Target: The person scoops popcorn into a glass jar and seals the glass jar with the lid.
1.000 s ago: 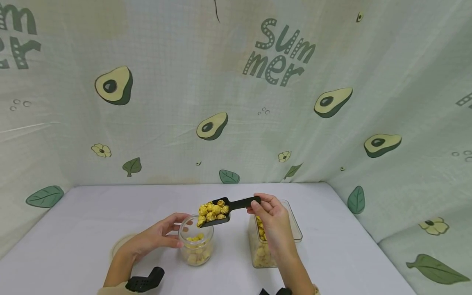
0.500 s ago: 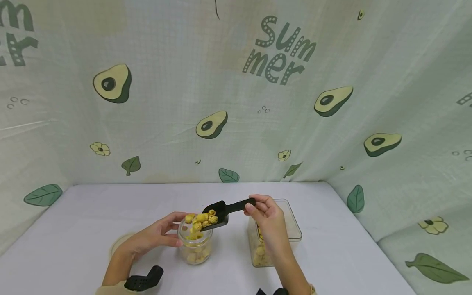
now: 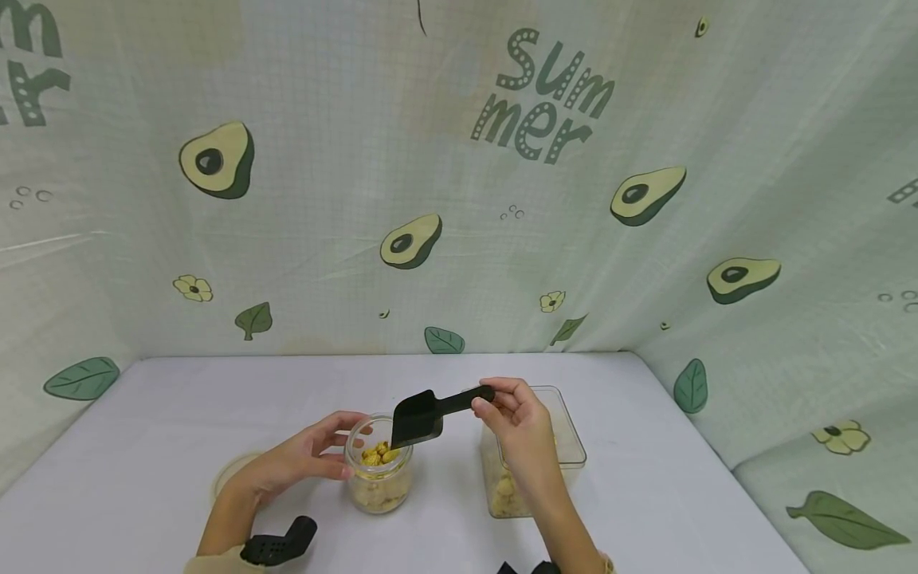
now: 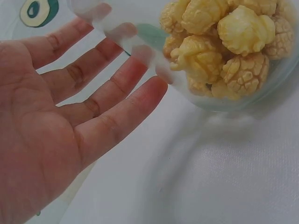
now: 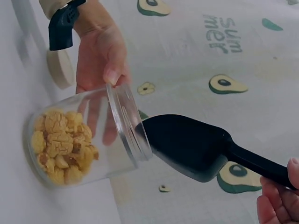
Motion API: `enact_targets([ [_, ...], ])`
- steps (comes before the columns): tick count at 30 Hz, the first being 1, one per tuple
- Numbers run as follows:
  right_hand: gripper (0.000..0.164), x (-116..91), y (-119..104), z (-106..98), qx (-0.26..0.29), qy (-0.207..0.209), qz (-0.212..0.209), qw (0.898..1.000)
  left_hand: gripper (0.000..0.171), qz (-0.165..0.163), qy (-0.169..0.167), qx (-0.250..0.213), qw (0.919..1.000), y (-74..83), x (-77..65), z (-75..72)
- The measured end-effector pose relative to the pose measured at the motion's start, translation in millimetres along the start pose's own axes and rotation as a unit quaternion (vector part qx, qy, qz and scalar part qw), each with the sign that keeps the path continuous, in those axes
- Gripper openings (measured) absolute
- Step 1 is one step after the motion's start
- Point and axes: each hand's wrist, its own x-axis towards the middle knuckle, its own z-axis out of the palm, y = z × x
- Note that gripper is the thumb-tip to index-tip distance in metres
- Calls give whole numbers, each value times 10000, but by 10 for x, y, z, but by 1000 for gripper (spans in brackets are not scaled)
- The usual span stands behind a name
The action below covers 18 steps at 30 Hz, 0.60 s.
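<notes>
My right hand (image 3: 526, 434) pinches the handle of a black scoop (image 3: 419, 418). The scoop is tipped down to the left, its tip over the mouth of a clear glass jar (image 5: 124, 133), with no popcorn visible on its blade. Caramel-coloured popcorn (image 5: 63, 144) lies in the bottom of the jar, which stands on the table. My left hand (image 3: 308, 454) rests against the jar's left side. Its fingers (image 4: 117, 119), fairly straight, touch the glass, and its thumb is at the rim. Part of those fingers shows only through the glass.
A clear rectangular container (image 3: 498, 494) with popcorn in it stands on the right, partly hidden by my right forearm. Behind my left wrist lies a pale round lid (image 5: 60, 68). A printed curtain (image 3: 323, 199) hangs beyond the white table (image 3: 445, 371).
The scoop has moved slightly left and turned over, and the popcorn it carried has dropped into the jar. The left hand stays at the jar.
</notes>
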Motion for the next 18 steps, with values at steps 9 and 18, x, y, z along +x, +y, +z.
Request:
enact_targets([
  [9, 29, -84, -45, 10, -915, -166, -1051, 9901, 66, 23, -35, -29, 10000, 4, 3, -1],
  [18, 32, -105, -52, -12, -946, -122, -1327, 9866, 65, 62, -21, -37, 10000, 8, 2, 4],
])
